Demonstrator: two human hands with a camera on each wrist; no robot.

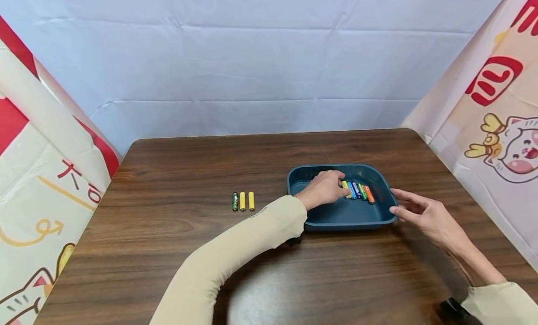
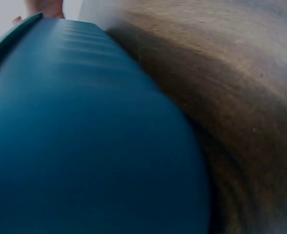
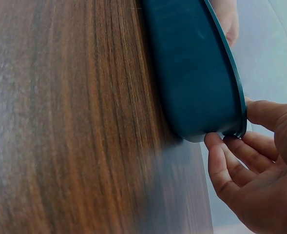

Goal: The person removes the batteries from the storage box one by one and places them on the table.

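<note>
1. Head view: the left hand [image 1: 322, 188] is down inside the blue tray [image 1: 344, 227], fingers bent at the left end of a battery row [image 1: 356, 190] (yellow, blues, green, orange). Can't tell if it's pinching a battery.
2. Same view: 3 loose batteries [image 1: 242, 201] lie side by side on the wood table [image 1: 189, 171], left of the tray: 1 green and black, 2 yellow. The right hand [image 1: 426, 217] is at the tray's right end.
3. Left wrist view: pretty blurry, mostly the tray's outer wall beside the table, plus a bit of a hand up top.
4. Right wrist view: the right hand grips the tray's end, thumb at the rim, fingertips against the outside.
</note>
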